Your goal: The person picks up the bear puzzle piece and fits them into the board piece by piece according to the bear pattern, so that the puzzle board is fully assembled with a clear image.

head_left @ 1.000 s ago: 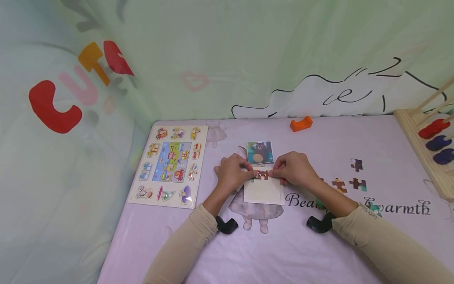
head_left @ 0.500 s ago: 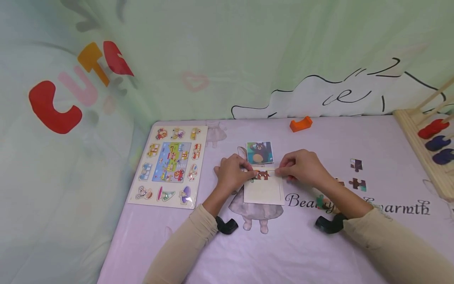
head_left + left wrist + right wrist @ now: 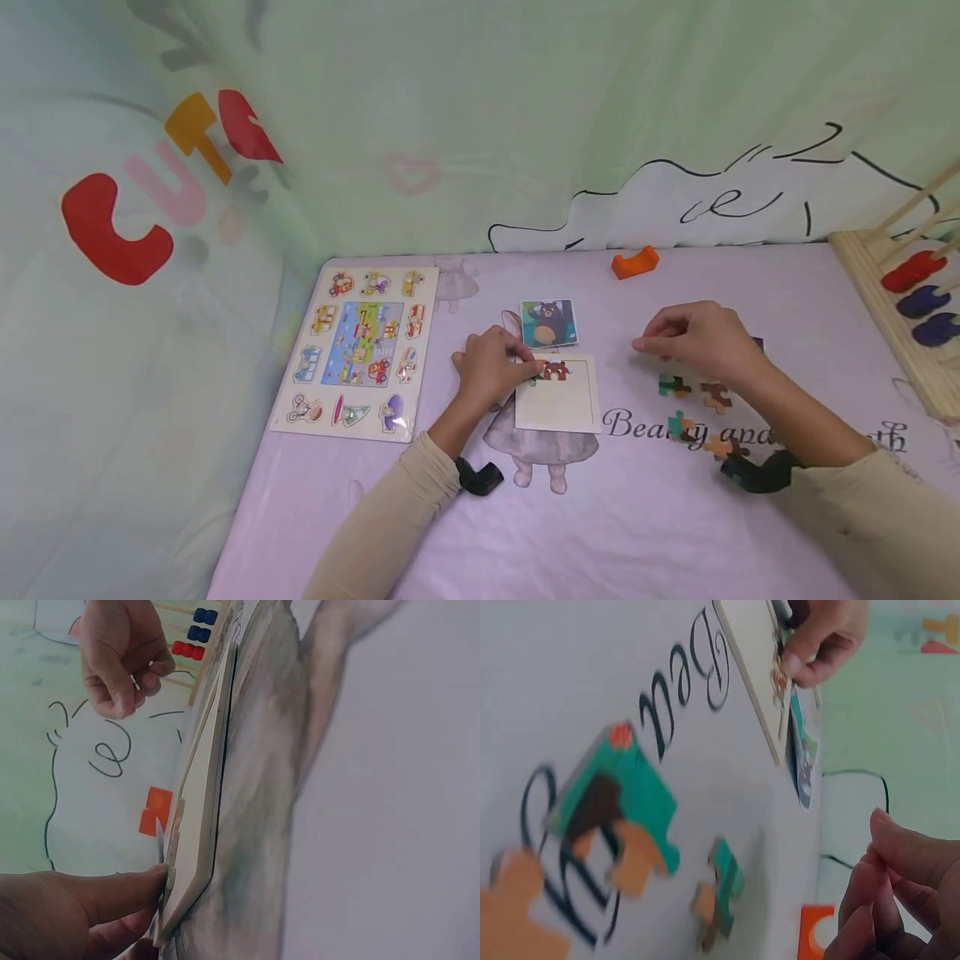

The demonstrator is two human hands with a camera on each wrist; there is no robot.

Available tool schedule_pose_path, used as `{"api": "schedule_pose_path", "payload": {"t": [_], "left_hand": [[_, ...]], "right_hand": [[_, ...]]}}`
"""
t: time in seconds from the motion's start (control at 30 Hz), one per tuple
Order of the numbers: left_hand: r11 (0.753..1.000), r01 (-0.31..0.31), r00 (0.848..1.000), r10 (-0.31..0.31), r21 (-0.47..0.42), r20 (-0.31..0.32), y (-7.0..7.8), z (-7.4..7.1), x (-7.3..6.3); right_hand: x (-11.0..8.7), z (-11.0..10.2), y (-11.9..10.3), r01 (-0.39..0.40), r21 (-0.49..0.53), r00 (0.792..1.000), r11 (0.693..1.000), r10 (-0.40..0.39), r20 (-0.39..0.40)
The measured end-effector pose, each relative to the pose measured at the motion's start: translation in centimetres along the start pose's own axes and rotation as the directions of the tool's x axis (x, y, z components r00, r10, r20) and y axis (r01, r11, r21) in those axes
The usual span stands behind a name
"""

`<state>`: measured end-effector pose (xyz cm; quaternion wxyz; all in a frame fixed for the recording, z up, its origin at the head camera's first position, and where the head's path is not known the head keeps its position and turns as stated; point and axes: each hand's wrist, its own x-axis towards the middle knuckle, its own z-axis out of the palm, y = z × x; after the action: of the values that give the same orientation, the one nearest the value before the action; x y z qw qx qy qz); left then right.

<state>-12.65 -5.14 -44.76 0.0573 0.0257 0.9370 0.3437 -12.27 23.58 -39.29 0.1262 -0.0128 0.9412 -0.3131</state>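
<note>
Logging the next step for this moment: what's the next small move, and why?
Probably lower the right hand and pick up one loose piece. That hand hovers above the table with nothing visible between its fingertips, near several loose pieces. The left hand holds the board at its upper left, and most of the board is bare.

Pinched by the left hand (image 3: 489, 364), the cream tray (image 3: 555, 407) (bear-face pieces (image 3: 555, 372) inside) lies near loose jigsaw pieces (image 3: 716, 397).
</note>
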Motion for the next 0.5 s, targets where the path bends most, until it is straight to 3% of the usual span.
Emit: {"api": "schedule_pose_path", "payload": {"t": [0.5], "left_hand": [[1.0,0.007,1.0,-0.008,0.017,0.006,0.1,0.0,0.1]], "right_hand": [[-1.1,-4.2,5.5,-0.093,-0.059,0.988,0.994,0.085,-0.132]]}}
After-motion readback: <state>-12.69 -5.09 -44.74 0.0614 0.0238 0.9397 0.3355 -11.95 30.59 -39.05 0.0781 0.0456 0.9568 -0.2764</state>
